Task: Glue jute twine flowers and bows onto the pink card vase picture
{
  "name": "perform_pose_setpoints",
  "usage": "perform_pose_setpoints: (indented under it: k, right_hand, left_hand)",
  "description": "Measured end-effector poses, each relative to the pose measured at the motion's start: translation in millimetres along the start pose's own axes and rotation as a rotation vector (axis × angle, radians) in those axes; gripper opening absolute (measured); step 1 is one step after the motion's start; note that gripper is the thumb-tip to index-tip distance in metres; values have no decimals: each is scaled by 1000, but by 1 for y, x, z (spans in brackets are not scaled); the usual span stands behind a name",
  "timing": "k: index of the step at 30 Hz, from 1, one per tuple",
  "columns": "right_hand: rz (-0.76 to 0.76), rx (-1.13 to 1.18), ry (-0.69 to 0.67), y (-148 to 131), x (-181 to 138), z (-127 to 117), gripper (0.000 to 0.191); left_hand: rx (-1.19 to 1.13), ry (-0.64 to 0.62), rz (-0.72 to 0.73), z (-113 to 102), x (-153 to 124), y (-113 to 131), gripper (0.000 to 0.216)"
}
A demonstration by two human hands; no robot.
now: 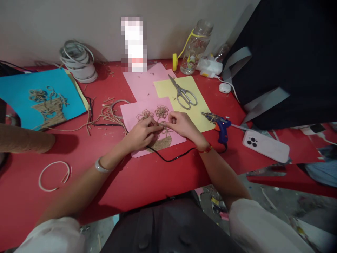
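A pink sheet of paper (129,112) lies in front of me with looped twine flowers (161,111) and a woven brown twine piece (163,143) on it. My left hand (143,133) rests over the sheet, fingers bent together, its fingertips pressed on the loops of a lower twine flower (165,129). From the other side my right hand (181,124) pinches at the same flower, thumb and forefinger close together. The exact bit of twine between the fingertips is too small to make out.
Scissors (183,94) lie on yellow paper (197,112). To the right are a blue glue gun (222,128), its black cord (179,156), and a phone (265,144). A bottle (196,49) stands behind. Blue paper (15,91) with twine work and a cardboard tube (26,138) lie left.
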State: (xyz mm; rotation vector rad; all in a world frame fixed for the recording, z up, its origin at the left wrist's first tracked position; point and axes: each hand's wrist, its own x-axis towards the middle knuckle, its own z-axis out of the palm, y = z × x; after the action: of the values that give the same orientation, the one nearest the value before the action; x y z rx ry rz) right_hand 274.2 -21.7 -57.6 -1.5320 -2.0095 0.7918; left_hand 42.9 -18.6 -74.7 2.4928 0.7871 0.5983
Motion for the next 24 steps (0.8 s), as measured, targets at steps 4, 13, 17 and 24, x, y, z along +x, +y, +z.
perform_pose_setpoints:
  k: [4, 13, 17, 24]
  right_hand:
    - [-22, -28, 6, 1, 0, -1, 36]
    - [-29, -117, -2, -9, -3, -13, 38]
    - [-20, -111, 63, -5, -4, -22, 38]
    - [10, -196, 85, 10, -1, -15, 38]
  left_hand:
    - [-14, 3, 3, -1, 0, 1, 40]
    - [-17, 18, 20, -1, 1, 1, 41]
    - [-20, 6, 17, -1, 0, -1, 43]
    - [-26, -10, 5, 0, 0, -3, 44]
